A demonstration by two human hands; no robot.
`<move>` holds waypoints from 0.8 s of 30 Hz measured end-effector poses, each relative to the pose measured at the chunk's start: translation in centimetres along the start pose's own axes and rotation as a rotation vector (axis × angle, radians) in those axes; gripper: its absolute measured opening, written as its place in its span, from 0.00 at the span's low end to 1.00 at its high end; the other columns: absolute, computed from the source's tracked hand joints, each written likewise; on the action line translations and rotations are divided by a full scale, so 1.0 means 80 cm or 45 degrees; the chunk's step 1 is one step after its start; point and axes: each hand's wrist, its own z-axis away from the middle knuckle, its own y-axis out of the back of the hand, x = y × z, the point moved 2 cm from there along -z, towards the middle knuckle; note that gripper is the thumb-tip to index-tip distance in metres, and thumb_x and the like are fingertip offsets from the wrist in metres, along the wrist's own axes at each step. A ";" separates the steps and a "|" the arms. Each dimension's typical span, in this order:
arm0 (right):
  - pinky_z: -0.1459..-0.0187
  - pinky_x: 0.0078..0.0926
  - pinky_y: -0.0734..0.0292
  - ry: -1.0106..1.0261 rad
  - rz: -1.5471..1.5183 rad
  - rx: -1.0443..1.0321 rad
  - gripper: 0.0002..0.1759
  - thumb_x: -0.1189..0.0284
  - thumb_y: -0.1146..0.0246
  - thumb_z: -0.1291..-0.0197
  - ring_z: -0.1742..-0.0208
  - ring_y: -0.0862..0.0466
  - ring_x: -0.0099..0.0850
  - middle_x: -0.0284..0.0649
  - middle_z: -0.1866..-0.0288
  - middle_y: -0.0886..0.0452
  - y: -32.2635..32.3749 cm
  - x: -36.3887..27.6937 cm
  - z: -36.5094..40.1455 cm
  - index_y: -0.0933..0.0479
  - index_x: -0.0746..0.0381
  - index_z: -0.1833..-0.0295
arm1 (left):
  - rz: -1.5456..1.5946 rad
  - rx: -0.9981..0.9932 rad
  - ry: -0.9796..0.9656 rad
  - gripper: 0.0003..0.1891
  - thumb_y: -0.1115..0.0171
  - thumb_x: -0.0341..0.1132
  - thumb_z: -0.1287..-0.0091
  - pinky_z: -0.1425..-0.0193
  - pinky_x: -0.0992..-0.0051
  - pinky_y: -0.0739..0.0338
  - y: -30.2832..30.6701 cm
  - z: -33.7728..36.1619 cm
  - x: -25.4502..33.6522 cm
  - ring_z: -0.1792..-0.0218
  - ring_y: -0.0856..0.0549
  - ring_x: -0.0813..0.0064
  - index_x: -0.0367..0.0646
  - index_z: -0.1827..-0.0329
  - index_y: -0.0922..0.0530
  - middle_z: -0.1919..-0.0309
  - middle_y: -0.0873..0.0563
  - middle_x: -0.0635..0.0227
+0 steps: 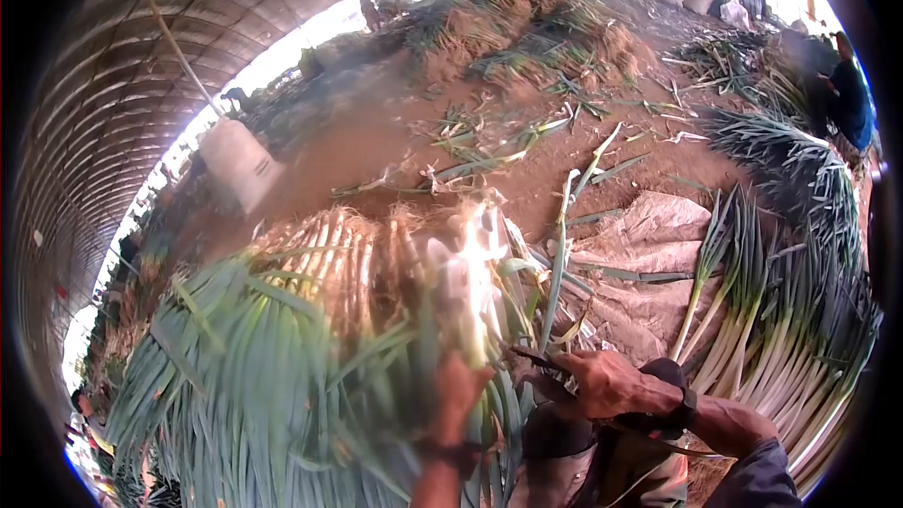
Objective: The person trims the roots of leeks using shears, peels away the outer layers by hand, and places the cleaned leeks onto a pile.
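Observation:
My left hand point(459, 393), smeared by motion, is closed around a leek point(478, 306) whose pale stalk points away from me in strong glare. To its right, my right hand point(607, 383) is closed on a dark, slim tool that looks like a knife point(540, 358), its tip pointing left toward the held leek. A large heap of untrimmed leeks point(245, 357) spreads to the left, rooty ends away from me and green leaves toward me. On the right lies a pile of leeks with clean white stalks point(752, 339).
A crumpled sack point(649, 245) lies on the soil between the piles. Loose leaves litter the ground ahead. A white sack point(239, 165) stands at the far left beside a slanting pole. More leek heaps point(527, 33) rise behind. Another person point(847, 99) sits at the right edge.

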 end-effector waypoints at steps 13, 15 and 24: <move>0.53 0.45 0.19 -0.008 -0.077 -0.347 0.37 0.61 0.25 0.50 0.55 0.14 0.53 0.55 0.55 0.15 0.044 -0.026 0.002 0.23 0.64 0.35 | 0.734 -0.239 -0.056 0.27 0.30 0.39 0.40 0.52 0.70 0.17 -0.029 -0.006 -0.053 0.58 0.12 0.69 0.31 0.41 0.19 0.55 0.10 0.58; 0.53 0.45 0.19 0.002 -0.183 -0.287 0.37 0.60 0.25 0.50 0.55 0.14 0.53 0.55 0.56 0.15 0.041 -0.026 -0.011 0.23 0.63 0.35 | 0.687 -0.229 -0.117 0.25 0.32 0.39 0.38 0.53 0.70 0.18 -0.038 -0.010 -0.067 0.59 0.12 0.70 0.32 0.41 0.19 0.57 0.10 0.60; 0.53 0.47 0.19 -0.237 0.048 -0.344 0.34 0.56 0.26 0.52 0.58 0.14 0.51 0.53 0.60 0.15 -0.007 0.022 -0.090 0.21 0.62 0.41 | 0.497 -0.125 -0.108 0.18 0.33 0.34 0.35 0.59 0.72 0.20 -0.054 0.000 -0.082 0.63 0.15 0.75 0.38 0.43 0.16 0.62 0.11 0.64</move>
